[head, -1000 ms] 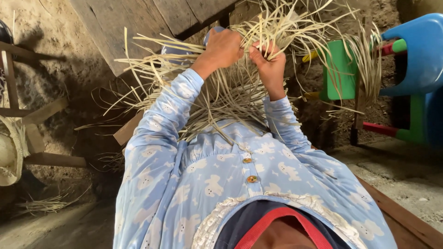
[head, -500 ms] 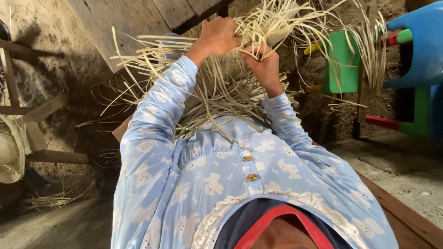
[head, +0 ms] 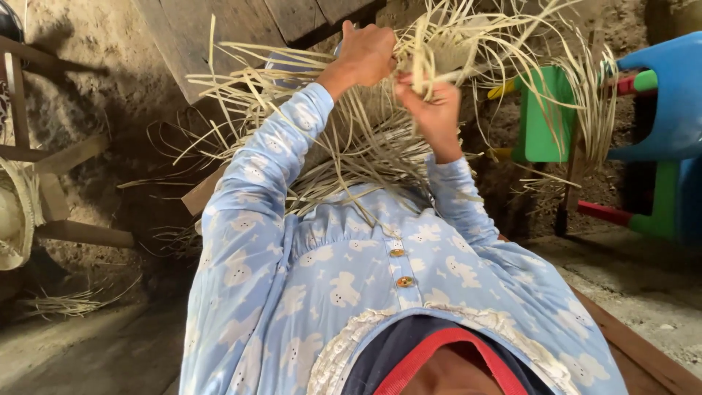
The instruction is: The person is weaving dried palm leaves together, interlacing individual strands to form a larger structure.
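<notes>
both hands are clenched in a tangle of pale straw strips (head: 380, 139) above the lap: the left hand (head: 368, 53) fisted on top, the right hand (head: 433, 110) pinching strands just beside it. the fingertips are buried in the strips. too many strands to count.

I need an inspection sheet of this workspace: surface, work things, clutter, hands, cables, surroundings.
Surface: dirt floor; wooden planks lie across it.
Work things: pale straw strips, a loose tangle that spreads over the lap and sticks out on all sides.
Clutter: a small straw bundle on the floor; a woven straw piece at the left edge.
Hands: left hand closed on the strips; right hand pinching strips beside it.
Cables: nothing seen.
Surroundings: blue and green plastic chairs on the right; wooden frame on the left.
</notes>
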